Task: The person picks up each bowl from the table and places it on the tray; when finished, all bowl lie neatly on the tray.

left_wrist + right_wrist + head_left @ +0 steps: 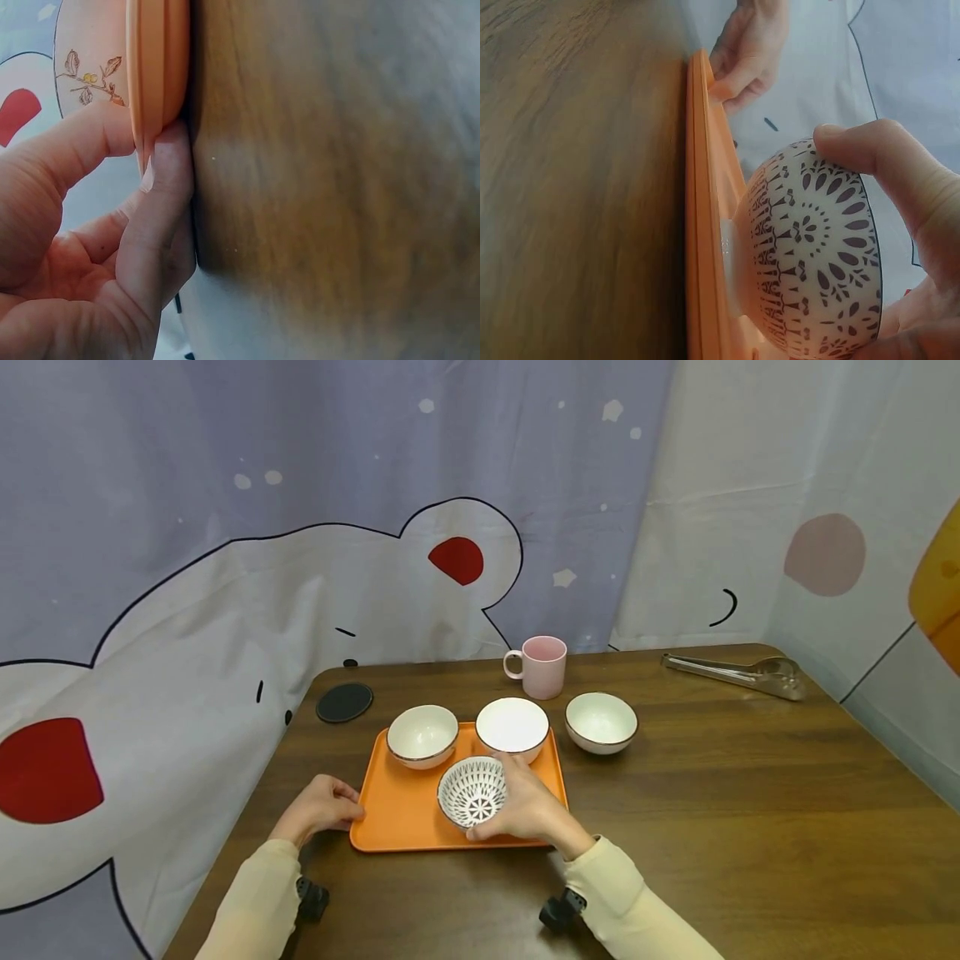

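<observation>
My right hand [527,802] grips a small bowl [472,792] with a black-and-white pattern inside. In the right wrist view the dark floral print on the bowl's outside [810,240] shows, with the thumb against its wall near the rim. The bowl's foot is right at the surface of an orange tray [401,810], towards its front. At the tray's left edge, my left hand [324,807] pinches the rim; the left wrist view shows thumb and fingers [165,172] on either side of it. Two white bowls, one left [422,735] and one right [512,727], stand along the tray's back.
Just right of the tray stands another white bowl [601,724]. Behind is a pink mug [543,668], its handle to the left. A round black coaster [344,702] lies at the back left, and metal tongs [738,675] lie at the back right. A printed curtain [360,460] hangs behind the table.
</observation>
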Available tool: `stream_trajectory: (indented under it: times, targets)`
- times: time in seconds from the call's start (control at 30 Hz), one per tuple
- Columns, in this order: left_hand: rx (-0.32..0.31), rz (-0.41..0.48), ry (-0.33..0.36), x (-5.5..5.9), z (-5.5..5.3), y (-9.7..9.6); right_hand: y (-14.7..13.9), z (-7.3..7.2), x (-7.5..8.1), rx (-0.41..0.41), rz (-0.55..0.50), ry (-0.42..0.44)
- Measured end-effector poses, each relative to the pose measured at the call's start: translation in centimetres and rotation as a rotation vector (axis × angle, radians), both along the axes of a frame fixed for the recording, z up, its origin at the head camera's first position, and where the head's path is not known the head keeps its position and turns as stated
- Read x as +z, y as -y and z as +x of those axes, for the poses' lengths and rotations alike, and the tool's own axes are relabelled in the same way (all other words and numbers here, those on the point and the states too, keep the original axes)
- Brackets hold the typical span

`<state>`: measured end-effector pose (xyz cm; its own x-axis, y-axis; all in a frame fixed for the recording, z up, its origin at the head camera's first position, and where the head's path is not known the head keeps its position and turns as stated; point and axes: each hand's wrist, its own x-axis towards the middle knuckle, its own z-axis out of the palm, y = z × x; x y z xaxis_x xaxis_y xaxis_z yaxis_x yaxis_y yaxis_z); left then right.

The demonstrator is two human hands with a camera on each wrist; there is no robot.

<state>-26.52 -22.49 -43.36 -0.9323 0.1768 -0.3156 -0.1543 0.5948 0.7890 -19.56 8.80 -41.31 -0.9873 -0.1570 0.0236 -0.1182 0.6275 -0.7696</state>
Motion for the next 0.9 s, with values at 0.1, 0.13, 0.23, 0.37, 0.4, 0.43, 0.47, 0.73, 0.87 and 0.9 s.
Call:
stream_trajectory:
  times: [0.1,0.13,0.23,0.37,0.4,0.43,0.47,0.73,0.87,0.9]
  targets:
    - [-0.003,-0.004,0.001,0.2,0.0,0.1,0.7,-0.2,0.0,0.009,-0.014,0.013]
    - [-0.003,-0.006,0.001,0.2,0.0,0.1,0.9,-0.2,0.1,0.012,-0.013,0.014]
    - [-0.007,-0.007,-0.002,0.3,0.0,0.1,1.7,-0.4,0.4,0.024,-0.021,0.005]
    - [-0.009,0.001,-0.004,0.3,-0.1,0.1,2.8,-0.6,1.0,0.054,-0.029,-0.019]
    - [-0.009,0.005,-0.004,0.3,-0.1,0.1,3.0,-0.6,1.1,0.063,-0.025,-0.024]
    - [-0.009,0.010,-0.004,0.3,-0.1,0.1,3.3,-0.7,1.2,0.070,-0.019,-0.027]
    - [-0.009,0.014,-0.004,0.2,-0.1,0.1,3.5,-0.7,1.3,0.077,-0.015,-0.030]
    - [-0.008,0.019,-0.007,0.1,-0.1,0.0,5.2,-0.7,1.2,0.105,0.009,-0.006]
    - [-0.009,0.012,-0.010,0.1,0.0,-0.1,6.1,-0.6,1.0,0.109,0.013,0.009]
    - [-0.008,0.011,-0.011,0.1,0.0,-0.1,6.3,-0.5,1.0,0.108,0.018,0.011]
